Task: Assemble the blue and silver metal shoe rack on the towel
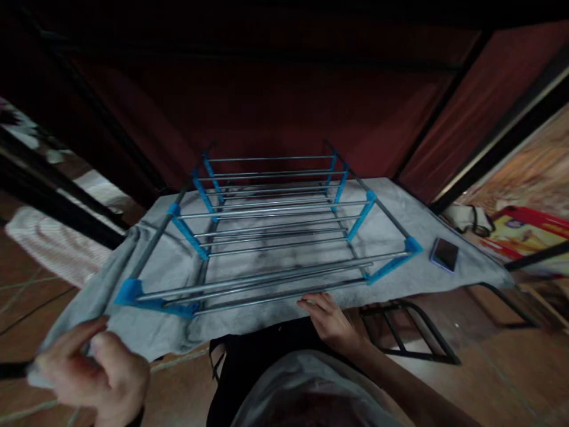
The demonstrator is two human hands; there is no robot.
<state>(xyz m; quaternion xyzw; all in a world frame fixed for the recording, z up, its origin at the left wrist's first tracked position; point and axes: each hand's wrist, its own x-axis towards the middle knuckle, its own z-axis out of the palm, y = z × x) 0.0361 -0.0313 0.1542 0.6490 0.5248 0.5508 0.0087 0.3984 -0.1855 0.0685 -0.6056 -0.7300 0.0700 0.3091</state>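
A shoe rack [284, 276] of grey metal tubes and blue plastic joints lies on a table spread with a grey cloth [164, 338]. My left hand [95, 370] is at the near left corner, slightly blurred, its fingers closed on the cloth's edge beside the rack's blue corner joint [130, 292]. At the near edge, in the middle, my right hand [331, 320] rests with its fingers stretched out over the cloth, just below the rack's front tube. Nothing shows in the right hand, though its underside is hidden.
A phone [444, 254] lies on the cloth to the right of the rack. Behind the table stands a dark red panel [267, 107]. Black metal frames [413, 332] are low at the right, near a red and yellow box [528, 234]. Striped fabric [48, 240] hangs at the left.
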